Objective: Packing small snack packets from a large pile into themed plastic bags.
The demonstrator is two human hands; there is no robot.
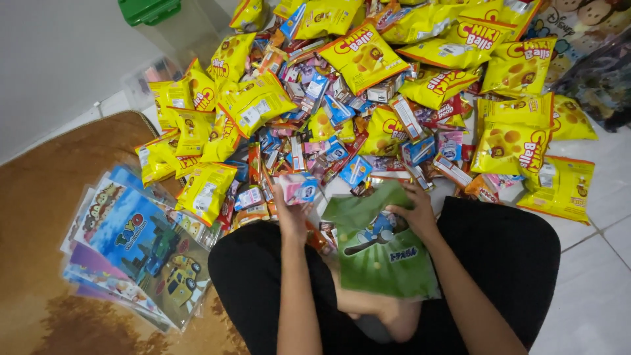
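Note:
I sit cross-legged on the floor in black trousers. My left hand (pixel 291 212) holds up a small pink and blue snack packet (pixel 299 189) just above my left knee. My right hand (pixel 415 212) grips the top edge of a green cartoon-printed plastic bag (pixel 381 250) that lies over my lap and bare foot. Right in front of both hands spreads a big heap of small colourful snack packets (pixel 342 141) mixed with yellow snack bags (pixel 363 56).
A stack of cartoon-printed plastic bags (pixel 141 246) lies on a brown rug (pixel 39 217) to my left. A clear bin with a green lid (pixel 167 26) stands at the back left. More yellow bags (pixel 559 187) rest on white floor tiles (pixel 591 289) to the right.

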